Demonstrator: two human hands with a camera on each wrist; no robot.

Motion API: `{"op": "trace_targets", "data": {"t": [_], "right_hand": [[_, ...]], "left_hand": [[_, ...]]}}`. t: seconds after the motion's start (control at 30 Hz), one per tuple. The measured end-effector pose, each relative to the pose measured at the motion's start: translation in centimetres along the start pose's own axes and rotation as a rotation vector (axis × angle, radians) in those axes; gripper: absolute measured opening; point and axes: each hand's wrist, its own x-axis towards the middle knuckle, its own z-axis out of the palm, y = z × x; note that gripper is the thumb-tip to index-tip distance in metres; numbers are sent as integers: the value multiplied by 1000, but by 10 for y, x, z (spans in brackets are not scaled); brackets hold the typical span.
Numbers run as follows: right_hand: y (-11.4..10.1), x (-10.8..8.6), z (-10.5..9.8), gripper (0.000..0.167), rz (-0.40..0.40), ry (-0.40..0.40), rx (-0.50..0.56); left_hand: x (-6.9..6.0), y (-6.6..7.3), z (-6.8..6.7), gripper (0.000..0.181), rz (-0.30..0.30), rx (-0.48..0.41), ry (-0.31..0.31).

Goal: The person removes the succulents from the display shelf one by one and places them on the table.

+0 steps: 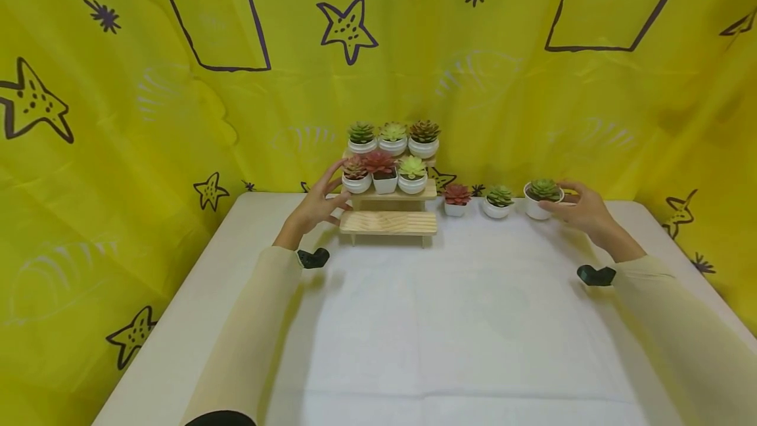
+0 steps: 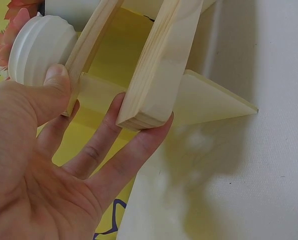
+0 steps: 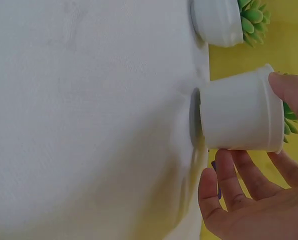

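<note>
Head view finds a person reaching with both arms across a white counter [image 1: 473, 321]. At 3 o'clock from a tiered wooden stand [image 1: 387, 223], the right grip [image 1: 584, 212] is clamped on a white pot [image 1: 535, 208] of green succulent, thumb at the rim, fingers along the side. At 9 o'clock, the left grip [image 1: 313, 208] is spread, fingertips touching the ends of the stand's boards, where six potted succulents [image 1: 385, 185] fill the upper two tiers. A smaller green succulent [image 1: 499, 198] and a red succulent [image 1: 456, 198] stand between stand and held pot. Right wrist view shows that pot slightly tilted; whether its base touches the counter cannot be told. Such a high hold could let it tip, and a swing toward 9 o'clock could topple its neighbor. Uneven pressure from the left grip might shift the stand, spilling pots off its narrow boards.
</note>
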Motion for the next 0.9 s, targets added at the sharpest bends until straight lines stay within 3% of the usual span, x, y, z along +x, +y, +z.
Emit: {"op": "trace_targets", "data": {"t": [0.47,0.9], "right_hand": [[11,-1,-9,101,21,-103,-24],[15,-1,-10,98,5,-113,-19]], "left_hand": [[-1,1,0,77,-11,2,-1],[-2,1,1,77,2,14,-5]]}}
